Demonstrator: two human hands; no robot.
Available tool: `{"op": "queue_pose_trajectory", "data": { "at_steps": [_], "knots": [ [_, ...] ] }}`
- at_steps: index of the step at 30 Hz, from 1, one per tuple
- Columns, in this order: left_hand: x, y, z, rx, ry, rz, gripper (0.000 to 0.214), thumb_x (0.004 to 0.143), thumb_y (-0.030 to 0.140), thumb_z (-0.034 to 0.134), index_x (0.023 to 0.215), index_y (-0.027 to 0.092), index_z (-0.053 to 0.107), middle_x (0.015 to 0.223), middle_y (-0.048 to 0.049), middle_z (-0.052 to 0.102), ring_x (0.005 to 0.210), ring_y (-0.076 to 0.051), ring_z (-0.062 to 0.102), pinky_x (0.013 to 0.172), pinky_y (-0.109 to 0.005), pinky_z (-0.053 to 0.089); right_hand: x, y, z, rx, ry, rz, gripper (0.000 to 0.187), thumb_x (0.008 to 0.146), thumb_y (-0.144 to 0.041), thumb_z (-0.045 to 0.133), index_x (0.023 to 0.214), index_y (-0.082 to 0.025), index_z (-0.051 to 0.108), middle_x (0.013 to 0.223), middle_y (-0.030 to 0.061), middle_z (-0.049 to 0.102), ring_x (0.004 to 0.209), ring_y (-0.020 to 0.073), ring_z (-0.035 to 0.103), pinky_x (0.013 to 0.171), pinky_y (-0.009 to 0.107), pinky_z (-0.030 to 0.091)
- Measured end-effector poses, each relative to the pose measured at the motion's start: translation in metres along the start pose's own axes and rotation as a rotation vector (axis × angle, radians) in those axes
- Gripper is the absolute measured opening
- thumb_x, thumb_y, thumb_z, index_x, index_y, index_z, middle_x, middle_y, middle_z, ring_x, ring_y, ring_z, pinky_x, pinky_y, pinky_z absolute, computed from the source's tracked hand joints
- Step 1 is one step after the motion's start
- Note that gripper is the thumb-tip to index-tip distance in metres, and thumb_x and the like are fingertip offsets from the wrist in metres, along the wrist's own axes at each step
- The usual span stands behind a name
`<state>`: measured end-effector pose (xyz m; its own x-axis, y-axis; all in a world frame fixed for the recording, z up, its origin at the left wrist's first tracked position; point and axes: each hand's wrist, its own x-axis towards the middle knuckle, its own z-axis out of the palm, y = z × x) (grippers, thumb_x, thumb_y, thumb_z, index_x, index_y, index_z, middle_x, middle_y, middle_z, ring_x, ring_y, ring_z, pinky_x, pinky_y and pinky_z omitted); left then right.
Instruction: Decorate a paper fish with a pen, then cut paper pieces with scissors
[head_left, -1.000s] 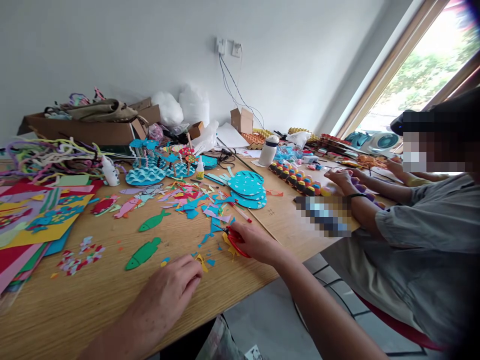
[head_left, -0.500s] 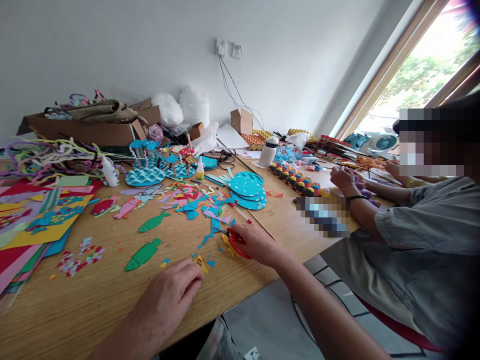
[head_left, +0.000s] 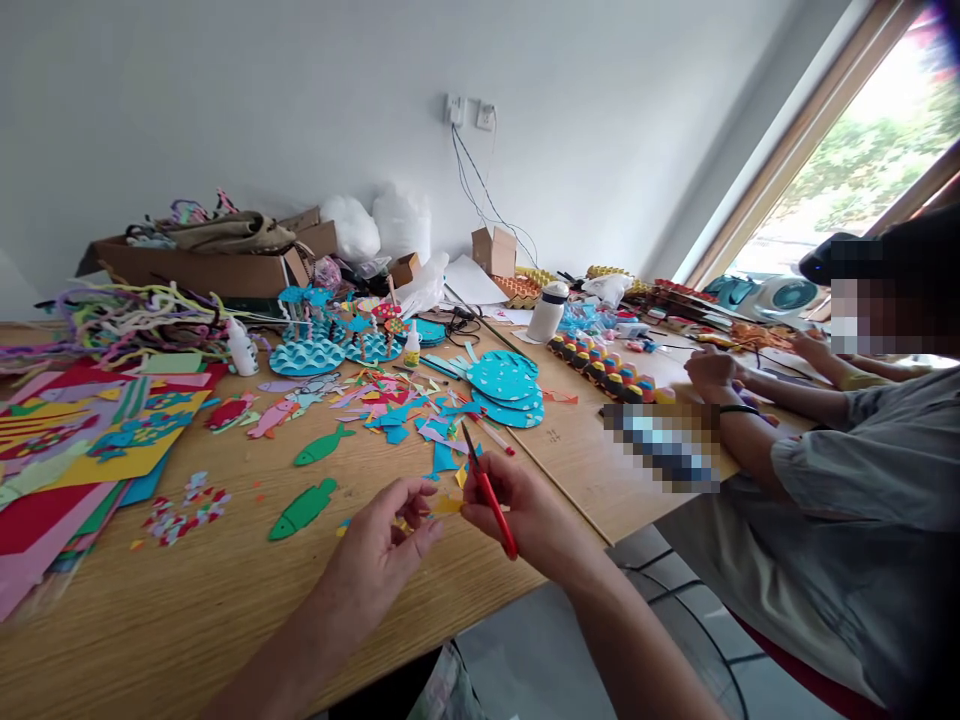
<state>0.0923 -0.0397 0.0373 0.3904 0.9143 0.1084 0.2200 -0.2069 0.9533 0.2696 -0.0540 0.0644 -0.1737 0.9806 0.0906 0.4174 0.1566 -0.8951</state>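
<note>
My left hand (head_left: 382, 555) is raised over the wooden table (head_left: 187, 600), its fingertips pinched on a small yellow paper scrap (head_left: 442, 506). Right beside it, my right hand (head_left: 525, 510) grips red-handled scissors (head_left: 491, 495) whose blades point up and away. The scrap sits between the two hands. Two green paper fish (head_left: 304, 508) lie on the table just left of my left hand. Coloured paper cuttings (head_left: 397, 405) are scattered beyond the hands.
Stacked coloured sheets (head_left: 67, 450) lie at the left. Blue paper discs (head_left: 502, 385), a glue bottle (head_left: 412, 345), wavy blue craft pieces (head_left: 307, 352) and a cardboard box (head_left: 195, 265) sit farther back. Another person's arms (head_left: 757, 400) rest on the table at the right.
Both hands lifted off the table and came together. My left hand picked up the yellow scrap, and my right hand raised the scissors from the tabletop.
</note>
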Motion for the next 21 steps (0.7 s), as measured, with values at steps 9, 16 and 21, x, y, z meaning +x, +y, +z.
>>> {"op": "queue_pose_trajectory", "data": {
  "at_steps": [9,16,21],
  "knots": [
    [0.004,0.005,-0.003,-0.147,0.098,-0.076,0.014,0.067,0.032,0.056,0.062,0.019,0.055,0.056,0.0041,0.047,0.054,-0.012,0.043,0.05,-0.022,0.035,-0.005,-0.004,0.024,0.289,0.104,0.117,0.021,0.066,-0.033,0.062,0.075,-0.018,0.051,0.069,-0.0015,0.053,0.057,0.0102,0.045,0.051,0.021,0.036],
    [-0.004,0.004,0.002,-0.192,0.056,-0.142,0.016,0.066,0.034,0.056,0.062,0.018,0.057,0.056,0.0044,0.046,0.055,-0.012,0.039,0.052,-0.023,0.032,-0.007,0.002,0.042,0.374,0.222,0.078,0.023,0.063,-0.031,0.065,0.072,-0.019,0.048,0.066,-0.0033,0.049,0.057,0.0099,0.043,0.053,0.022,0.036],
    [-0.006,0.002,0.006,-0.197,0.029,-0.19,0.018,0.066,0.034,0.055,0.057,0.019,0.053,0.052,0.0058,0.041,0.052,-0.011,0.037,0.049,-0.022,0.03,-0.013,0.007,0.037,0.122,0.349,0.051,0.011,0.07,-0.025,0.055,0.069,-0.019,0.046,0.064,-0.0028,0.049,0.059,0.0115,0.045,0.056,0.023,0.037]
  ]
}}
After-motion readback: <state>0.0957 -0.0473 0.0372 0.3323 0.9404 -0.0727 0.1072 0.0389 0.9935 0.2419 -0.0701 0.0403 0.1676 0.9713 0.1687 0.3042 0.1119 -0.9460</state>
